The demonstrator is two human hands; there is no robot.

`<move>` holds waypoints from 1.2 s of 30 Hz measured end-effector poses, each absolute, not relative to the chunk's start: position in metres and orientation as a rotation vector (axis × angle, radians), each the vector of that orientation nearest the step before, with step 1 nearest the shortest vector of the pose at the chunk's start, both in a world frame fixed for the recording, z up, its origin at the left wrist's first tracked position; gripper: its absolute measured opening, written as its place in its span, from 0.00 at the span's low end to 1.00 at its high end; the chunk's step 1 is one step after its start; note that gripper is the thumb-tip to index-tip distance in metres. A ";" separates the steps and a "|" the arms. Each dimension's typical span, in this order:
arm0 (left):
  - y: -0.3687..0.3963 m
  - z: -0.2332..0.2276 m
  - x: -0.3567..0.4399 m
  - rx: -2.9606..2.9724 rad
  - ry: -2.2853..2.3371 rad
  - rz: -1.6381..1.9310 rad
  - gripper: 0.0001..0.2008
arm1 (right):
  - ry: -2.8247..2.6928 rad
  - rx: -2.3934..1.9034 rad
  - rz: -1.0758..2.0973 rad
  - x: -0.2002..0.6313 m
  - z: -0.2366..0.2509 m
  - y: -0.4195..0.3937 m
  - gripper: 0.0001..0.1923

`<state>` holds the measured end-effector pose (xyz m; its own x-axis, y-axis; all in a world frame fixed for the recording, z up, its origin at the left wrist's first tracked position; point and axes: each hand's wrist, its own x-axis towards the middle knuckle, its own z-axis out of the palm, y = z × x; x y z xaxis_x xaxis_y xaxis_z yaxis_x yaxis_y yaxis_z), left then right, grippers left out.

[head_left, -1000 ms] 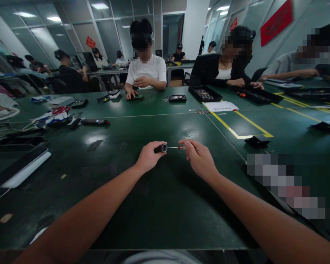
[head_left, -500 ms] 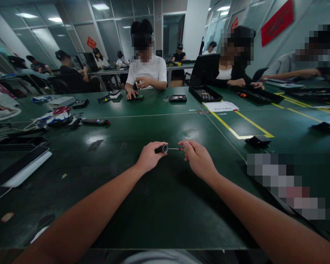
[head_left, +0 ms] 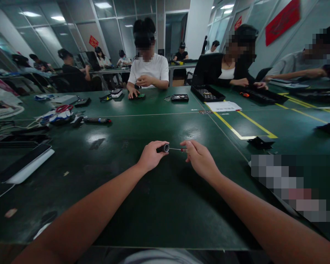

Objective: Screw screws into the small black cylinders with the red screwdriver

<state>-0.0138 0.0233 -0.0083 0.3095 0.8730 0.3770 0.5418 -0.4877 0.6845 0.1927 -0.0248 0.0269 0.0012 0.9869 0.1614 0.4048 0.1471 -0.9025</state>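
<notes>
The left hand is closed around a short black handle, whose round silvery end faces right. A thin metal bit sticks out of that end and runs level toward the right hand, whose thumb and forefinger pinch the bit's far tip, where a small red mark shows. Both hands hover just above the dark green counter, in its middle, with bare surface beneath and around them and nothing lying between the hands and the near edge.

Further out on the right, a small black part lies at the corner of a yellow tape line, well apart from the right hand. Behind it a white sheet of paper lies flat beside a black tray with small parts in it.

On the left, a flat white and black device lies near the counter's edge. Beyond it are dark cables, a black pen-like tool and a heap with red-handled scissors on top.

Across the counter a person in a white shirt sits with one hand on a small green board; a dark rectangular component lies just to the right of it. A person in black sits next to the tray, and another person's sleeve shows at the far right. More people sit at tables in the background.
</notes>
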 end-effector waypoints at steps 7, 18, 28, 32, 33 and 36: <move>0.024 -0.009 -0.015 2.112 1.237 1.060 0.20 | -1.631 -1.360 0.813 0.193 0.022 -0.023 0.17; 0.024 -0.007 -0.014 2.139 1.268 1.027 0.20 | -1.501 -1.426 0.970 0.193 0.023 -0.021 0.20; 0.020 -0.001 -0.012 2.091 1.282 1.033 0.20 | -1.601 -1.389 0.836 0.195 0.017 -0.019 0.16; 0.019 0.002 -0.012 2.078 1.301 1.029 0.20 | -1.574 -1.348 0.801 0.196 0.013 -0.017 0.14; 0.019 0.002 -0.012 2.081 1.307 1.027 0.20 | -1.572 -1.335 0.799 0.196 0.012 -0.017 0.13; 0.019 0.001 -0.012 2.106 1.310 1.012 0.20 | -1.541 -1.309 0.829 0.196 0.015 -0.017 0.13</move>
